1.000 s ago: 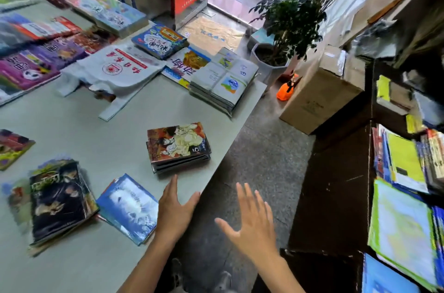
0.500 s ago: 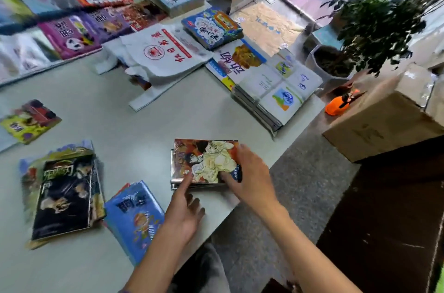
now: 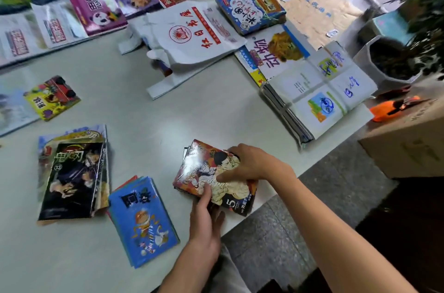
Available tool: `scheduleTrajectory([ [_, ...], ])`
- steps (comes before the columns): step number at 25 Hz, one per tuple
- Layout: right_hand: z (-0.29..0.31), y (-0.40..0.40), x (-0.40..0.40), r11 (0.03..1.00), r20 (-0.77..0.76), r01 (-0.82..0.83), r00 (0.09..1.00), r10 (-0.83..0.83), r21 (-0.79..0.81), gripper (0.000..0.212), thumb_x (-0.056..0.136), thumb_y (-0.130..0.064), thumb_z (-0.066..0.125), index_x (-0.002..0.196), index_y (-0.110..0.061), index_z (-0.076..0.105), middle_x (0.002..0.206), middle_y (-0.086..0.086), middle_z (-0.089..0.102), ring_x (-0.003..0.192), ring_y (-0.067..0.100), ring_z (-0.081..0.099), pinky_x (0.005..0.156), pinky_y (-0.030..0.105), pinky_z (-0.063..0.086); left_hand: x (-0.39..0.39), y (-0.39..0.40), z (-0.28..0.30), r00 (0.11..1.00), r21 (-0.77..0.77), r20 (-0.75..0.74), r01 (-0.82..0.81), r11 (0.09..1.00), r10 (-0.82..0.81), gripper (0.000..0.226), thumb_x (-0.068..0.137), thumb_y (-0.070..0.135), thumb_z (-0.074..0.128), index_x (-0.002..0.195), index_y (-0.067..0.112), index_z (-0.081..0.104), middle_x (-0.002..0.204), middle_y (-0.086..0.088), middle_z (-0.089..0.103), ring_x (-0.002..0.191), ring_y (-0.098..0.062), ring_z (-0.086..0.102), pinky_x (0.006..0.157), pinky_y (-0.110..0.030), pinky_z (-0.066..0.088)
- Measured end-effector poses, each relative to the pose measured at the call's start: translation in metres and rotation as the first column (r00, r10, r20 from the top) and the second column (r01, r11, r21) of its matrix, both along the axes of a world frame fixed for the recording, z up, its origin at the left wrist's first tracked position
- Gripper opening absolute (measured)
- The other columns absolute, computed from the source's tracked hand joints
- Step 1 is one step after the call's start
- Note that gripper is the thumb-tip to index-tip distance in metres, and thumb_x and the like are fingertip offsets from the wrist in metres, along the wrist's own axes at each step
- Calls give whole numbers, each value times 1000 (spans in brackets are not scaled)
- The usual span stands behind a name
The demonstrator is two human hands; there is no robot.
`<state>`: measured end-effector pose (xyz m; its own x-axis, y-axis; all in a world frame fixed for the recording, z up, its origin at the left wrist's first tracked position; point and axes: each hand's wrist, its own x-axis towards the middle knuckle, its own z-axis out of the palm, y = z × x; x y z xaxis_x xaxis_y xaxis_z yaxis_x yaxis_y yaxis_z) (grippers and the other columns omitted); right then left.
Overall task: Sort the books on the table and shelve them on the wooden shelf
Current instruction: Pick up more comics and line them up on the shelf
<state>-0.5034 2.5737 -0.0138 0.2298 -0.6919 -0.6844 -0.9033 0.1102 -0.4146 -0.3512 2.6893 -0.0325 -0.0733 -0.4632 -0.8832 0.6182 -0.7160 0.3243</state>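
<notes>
A small stack of manga books point(image 3: 204, 167) with a red and cream cover marked 5 lies near the table's front edge, turned at an angle. My left hand point(image 3: 206, 218) grips its near edge, thumb on the cover and fingers under it. My right hand point(image 3: 249, 163) holds the stack's far right side, fingers curled round the edge. To the left lie a blue-covered stack point(image 3: 144, 220) and a dark-covered stack point(image 3: 74, 177). The wooden shelf is out of view.
The pale table point(image 3: 168, 119) carries many more books: a tied white bundle point(image 3: 322, 90) at the right edge, a white plastic bag point(image 3: 192, 33), purple and blue books at the back. A cardboard box point(image 3: 408, 143), orange tool point(image 3: 389, 107) and potted plant point(image 3: 394, 59) stand right of the table.
Both hands reached from above the table edge to the manga stack and took hold of it. The stack has turned and slid toward the table's front edge.
</notes>
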Motion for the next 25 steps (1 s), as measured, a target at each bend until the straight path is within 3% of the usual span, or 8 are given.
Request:
scheduleTrajectory([
  [5, -15, 29, -9, 992, 12, -8, 1000, 10, -127, 89, 68, -88, 58, 133, -27, 56, 130, 3, 51, 121, 26, 46, 99, 43, 44, 3, 1, 0, 1000, -34, -16, 1, 999, -2, 57, 85, 45, 67, 133, 16, 61, 124, -11, 72, 115, -30, 68, 103, -46, 49],
  [8, -23, 24, -8, 986, 83, 11, 997, 3, -169, 76, 82, -81, 47, 129, -23, 60, 136, 4, 52, 125, 28, 46, 100, 45, 42, 3, -1, 2, 999, -28, 52, 6, 1000, -5, 56, 81, 44, 71, 129, 15, 63, 118, -11, 74, 108, -29, 71, 89, -41, 55],
  [11, -28, 17, -2, 969, 218, 239, 951, -219, -68, 68, 93, -76, 27, 123, -24, 58, 119, 1, 63, 107, 25, 57, 91, 43, 46, 8, 3, 1, 993, -7, 118, -24, 1000, 24, 56, 74, 41, 78, 120, 12, 66, 108, -10, 77, 98, -27, 75, 72, -34, 59],
  [13, -31, 16, -3, 942, 221, 335, 918, -330, 14, 65, 100, -67, 21, 126, -20, 58, 121, 3, 63, 110, 25, 57, 91, 36, 41, 17, 4, 0, 990, -3, 133, -35, 999, 35, 59, 72, 41, 79, 121, 13, 65, 105, -8, 78, 95, -27, 76, 70, -33, 58],
  [16, -42, 26, -8, 968, 109, 246, 964, -241, -40, 48, 101, -55, 39, 125, -18, 60, 128, 8, 61, 111, 29, 60, 94, 41, 48, 33, 8, -3, 992, -8, 122, -28, 1000, 29, 60, 71, 38, 79, 123, 15, 60, 101, -10, 79, 88, -28, 77, 60, -35, 60],
  [18, -46, 36, -6, 983, -23, 162, 986, -164, -90, 61, 90, -60, 54, 141, -27, 49, 139, 5, 54, 120, 31, 53, 98, 43, 46, 43, 11, -4, 995, 9, 100, -29, 1000, 28, 60, 72, 37, 79, 124, 17, 59, 102, -14, 78, 86, -32, 77, 58, -40, 61],
  [21, -57, 54, 2, 981, -174, 139, 971, -162, -138, 74, 83, -64, 54, 146, -29, 39, 146, 8, 47, 131, 33, 42, 103, 49, 36, 53, 12, -8, 996, 22, 84, 16, 1000, -18, 62, 76, 40, 77, 130, 18, 57, 115, -18, 73, 98, -39, 73, 70, -50, 61],
  [25, -64, 58, 0, 964, -89, 151, 981, -174, -218, 73, 82, -64, 59, 142, -25, 46, 147, 10, 40, 139, 31, 36, 114, 48, 28, 59, 13, -11, 997, -16, 67, 45, 999, -44, 67, 75, 37, 76, 133, 10, 55, 114, -20, 73, 99, -39, 73, 69, -47, 61],
])
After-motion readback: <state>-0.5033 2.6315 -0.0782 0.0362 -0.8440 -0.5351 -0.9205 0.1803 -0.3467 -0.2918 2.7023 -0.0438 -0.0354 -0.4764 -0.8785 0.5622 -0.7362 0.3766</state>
